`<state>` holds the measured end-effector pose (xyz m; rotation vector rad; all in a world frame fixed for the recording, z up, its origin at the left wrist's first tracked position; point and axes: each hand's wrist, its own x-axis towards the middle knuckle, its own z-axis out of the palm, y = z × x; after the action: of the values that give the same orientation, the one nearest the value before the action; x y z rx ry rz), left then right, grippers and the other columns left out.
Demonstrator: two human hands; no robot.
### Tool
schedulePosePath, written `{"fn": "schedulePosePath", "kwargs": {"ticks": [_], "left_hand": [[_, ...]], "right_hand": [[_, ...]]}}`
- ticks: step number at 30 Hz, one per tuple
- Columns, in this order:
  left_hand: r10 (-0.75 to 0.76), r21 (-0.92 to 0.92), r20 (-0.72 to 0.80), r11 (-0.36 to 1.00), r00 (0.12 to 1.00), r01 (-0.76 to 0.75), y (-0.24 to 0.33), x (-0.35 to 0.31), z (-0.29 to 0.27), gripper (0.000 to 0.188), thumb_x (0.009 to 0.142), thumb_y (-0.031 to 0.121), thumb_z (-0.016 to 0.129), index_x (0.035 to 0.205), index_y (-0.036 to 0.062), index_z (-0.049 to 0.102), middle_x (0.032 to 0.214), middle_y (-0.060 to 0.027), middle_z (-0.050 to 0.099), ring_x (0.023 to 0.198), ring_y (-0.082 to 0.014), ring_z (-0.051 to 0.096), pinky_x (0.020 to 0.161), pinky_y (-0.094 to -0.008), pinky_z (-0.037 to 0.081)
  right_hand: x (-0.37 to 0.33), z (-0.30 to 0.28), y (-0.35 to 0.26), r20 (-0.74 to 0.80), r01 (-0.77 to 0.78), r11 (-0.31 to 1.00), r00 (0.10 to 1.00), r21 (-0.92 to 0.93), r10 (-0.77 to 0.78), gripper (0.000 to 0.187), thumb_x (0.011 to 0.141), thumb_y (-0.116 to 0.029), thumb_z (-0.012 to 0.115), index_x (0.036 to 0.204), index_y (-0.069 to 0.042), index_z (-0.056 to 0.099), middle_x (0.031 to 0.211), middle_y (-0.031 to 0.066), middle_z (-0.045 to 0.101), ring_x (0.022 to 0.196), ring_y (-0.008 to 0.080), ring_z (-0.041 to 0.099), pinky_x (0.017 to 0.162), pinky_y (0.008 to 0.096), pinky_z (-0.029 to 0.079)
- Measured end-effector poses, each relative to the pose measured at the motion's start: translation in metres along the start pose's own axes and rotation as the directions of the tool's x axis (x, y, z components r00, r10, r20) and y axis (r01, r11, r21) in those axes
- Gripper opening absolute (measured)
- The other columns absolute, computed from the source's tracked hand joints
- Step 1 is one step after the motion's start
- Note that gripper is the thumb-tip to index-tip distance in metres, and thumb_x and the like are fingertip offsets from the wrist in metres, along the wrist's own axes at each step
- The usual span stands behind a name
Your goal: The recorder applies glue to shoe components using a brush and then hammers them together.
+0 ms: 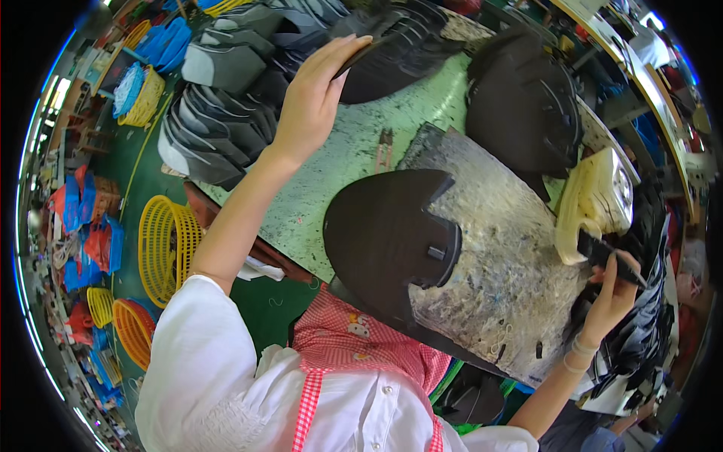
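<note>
My left hand (315,102) reaches to the far side of the table, its fingers and thumb closed on the edge of a thin black piece (352,62) by a fanned pile of black panels (407,53). My right hand (611,294) grips a dark flat brush (600,252) by its handle. The brush's end is at the opening of a cream plastic container (572,218). Between my arms, a black rounded panel (380,241) with a notched edge and a small loop lies partly over a glue-crusted board (512,279).
Stacked grey-black pieces (218,128) stand at the far left. More black panels (520,98) lie at the far right. Small thread snips (384,151) rest on the green tabletop (301,203). A yellow basket (167,248) stands on the floor at left. Black pieces (644,301) heap beyond my right hand.
</note>
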<state>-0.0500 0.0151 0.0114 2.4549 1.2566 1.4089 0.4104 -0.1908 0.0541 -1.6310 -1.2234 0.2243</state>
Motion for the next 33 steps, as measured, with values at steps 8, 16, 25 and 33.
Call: {"fn": "schedulePosePath", "kwargs": {"ticks": [8, 16, 25, 33], "left_hand": [[-0.063, 0.071, 0.308, 0.997, 0.949, 0.043, 0.013, -0.013, 0.064, 0.045, 0.091, 0.028, 0.070, 0.132, 0.0105, 0.062, 0.146, -0.0163, 0.051, 0.145, -0.0373, 0.039, 0.117, -0.0551, 0.029], [0.400, -0.436, 0.779, 0.899, 0.484, -0.041, 0.110, -0.071, -0.022, 0.064, 0.065, 0.038, 0.088, 0.119, 0.0149, 0.062, 0.137, -0.0122, 0.048, 0.140, -0.0365, 0.041, 0.120, -0.0631, 0.021], [0.373, -0.419, 0.801, 0.908, 0.469, -0.006, 0.106, -0.080, -0.023, 0.080, 0.057, 0.024, 0.091, 0.129, 0.0187, 0.058, 0.148, -0.0111, 0.042, 0.149, -0.0353, 0.032, 0.122, -0.0665, 0.012], [0.365, -0.444, 0.760, 0.896, 0.538, 0.020, 0.102, -0.093, -0.029, 0.077, 0.064, 0.023, 0.089, 0.132, 0.0172, 0.054, 0.148, -0.0129, 0.041, 0.149, -0.0368, 0.030, 0.122, -0.0649, 0.016]], "right_hand": [[0.026, -0.012, 0.034, -0.108, -0.232, 0.950, 0.971, -0.209, 0.213, 0.022, 0.100, -0.021, 0.068, 0.096, 0.000, 0.066, 0.069, 0.0052, 0.066, 0.057, 0.0096, 0.060, 0.053, 0.0228, 0.045], [-0.047, 0.070, -0.039, 0.576, -0.449, 0.874, 0.770, 0.186, 0.273, 0.015, 0.093, -0.012, 0.073, 0.101, 0.000, 0.066, 0.079, 0.0084, 0.071, 0.068, 0.0137, 0.069, 0.060, 0.0251, 0.053], [-0.064, 0.095, -0.041, 0.645, 0.190, 0.928, 0.674, 0.321, -0.361, 0.018, 0.078, 0.001, 0.074, 0.096, -0.004, 0.073, 0.088, 0.0115, 0.072, 0.078, 0.0254, 0.072, 0.069, 0.0304, 0.055], [-0.085, 0.087, -0.049, 0.639, 0.136, 0.977, 0.739, 0.167, -0.212, 0.013, 0.080, 0.001, 0.074, 0.091, -0.006, 0.072, 0.078, 0.0089, 0.067, 0.061, 0.0205, 0.061, 0.055, 0.0249, 0.045]]}}
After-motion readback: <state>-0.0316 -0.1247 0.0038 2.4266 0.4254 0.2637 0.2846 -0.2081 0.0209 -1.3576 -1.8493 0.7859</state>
